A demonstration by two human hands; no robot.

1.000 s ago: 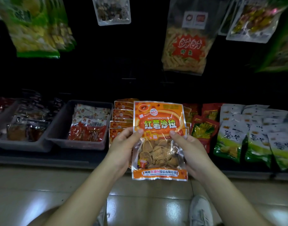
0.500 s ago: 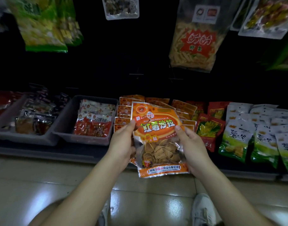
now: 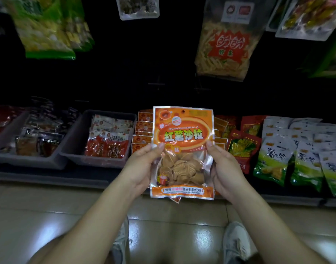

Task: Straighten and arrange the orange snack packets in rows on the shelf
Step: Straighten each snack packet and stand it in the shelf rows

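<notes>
An orange snack packet (image 3: 183,134) with a clear window of brown crisps stands upright in front of me, over the shelf's front edge. My left hand (image 3: 139,168) grips its left side with the thumb on the front. My right hand (image 3: 223,168) grips its right side the same way. A corner of a second orange packet (image 3: 176,199) pokes out below the held one. Behind it, several more orange packets (image 3: 142,128) lie in overlapping rows on the dark shelf (image 3: 49,178), and most of them are hidden by the held packet.
Two grey bins (image 3: 72,155) with red and dark snacks sit left of the orange rows. Red packets (image 3: 243,147) and green-white packets (image 3: 274,161) lie to the right. Large bags (image 3: 228,42) hang above. Tiled floor and my shoes (image 3: 235,242) are below.
The packet was tilted half a second ago and now stands upright and square, raised slightly. Both hands keep the same hold on its sides.
</notes>
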